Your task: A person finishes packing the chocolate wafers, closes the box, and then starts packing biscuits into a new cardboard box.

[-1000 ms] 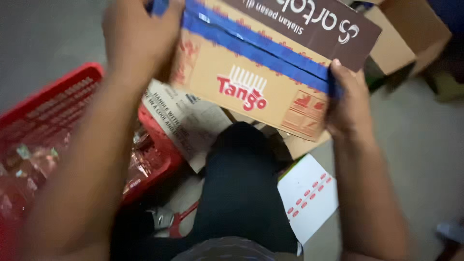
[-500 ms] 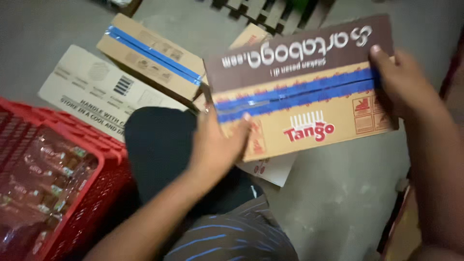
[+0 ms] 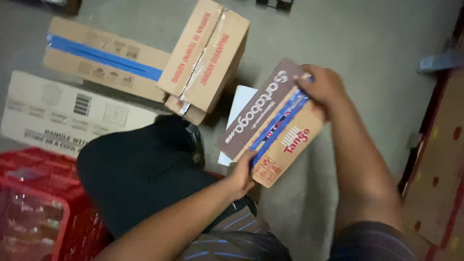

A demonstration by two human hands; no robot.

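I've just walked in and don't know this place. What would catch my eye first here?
Most likely the cardboard box with the blue tape stripe, held slanted in mid-picture between the left hand at its near end and the right hand at its far end. Next, the red crate at the lower left, and more cartons on the grey floor behind.

Person's kit: dark grey shirt with thin blue stripes point(image 3: 232, 239), short sleeves. Black trousers point(image 3: 140, 169), one knee at 9 o'clock of frame centre. Both forearms bare, left hand point(image 3: 240, 178) and right hand point(image 3: 325, 87) ungloved.
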